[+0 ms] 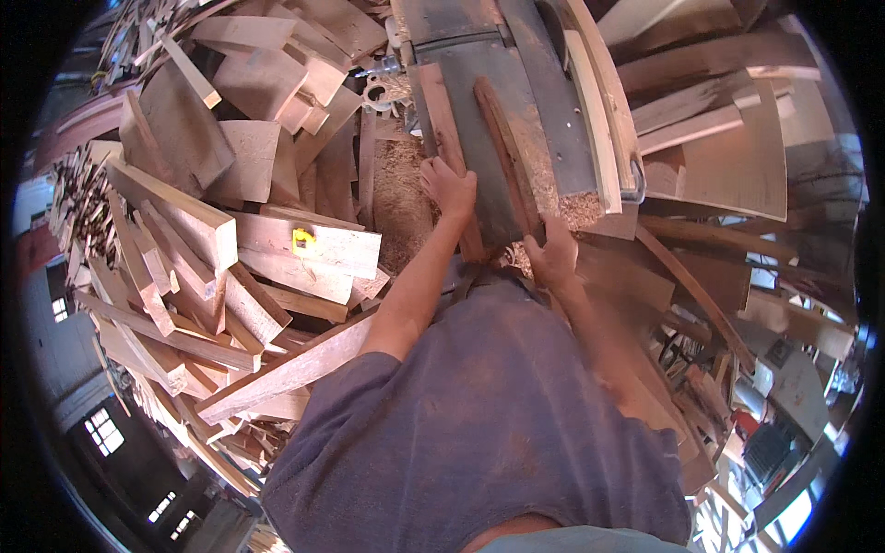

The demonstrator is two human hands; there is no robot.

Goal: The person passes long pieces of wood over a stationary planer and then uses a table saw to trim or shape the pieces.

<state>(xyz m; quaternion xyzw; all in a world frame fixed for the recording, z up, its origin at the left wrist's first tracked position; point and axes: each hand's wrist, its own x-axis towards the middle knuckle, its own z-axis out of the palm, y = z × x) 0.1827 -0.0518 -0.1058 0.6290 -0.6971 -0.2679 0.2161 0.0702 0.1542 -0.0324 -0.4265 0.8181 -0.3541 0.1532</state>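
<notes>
My left hand (pixel 449 189) is closed round a reddish-brown wooden strip (pixel 439 111) that lies lengthwise along the left edge of a dark metal machine table (pixel 475 111). Closed on the near end of a second, darker wooden strip (pixel 503 147) is my right hand (pixel 553 253). That strip slants across the table, its far end up and to the left. The two strips are apart, with bare metal between them. The table looks like a jointer's bed, crossed by a slot near its far end. A long fence (pixel 546 101) runs along its right side.
Wood shavings (pixel 402 184) lie left of the table, and more (pixel 579 210) at its right near corner. Piled offcuts and boards (pixel 230 240) crowd the left. A yellow tape measure (pixel 302 241) rests on one board. Stacked planks (pixel 710 120) stand to the right.
</notes>
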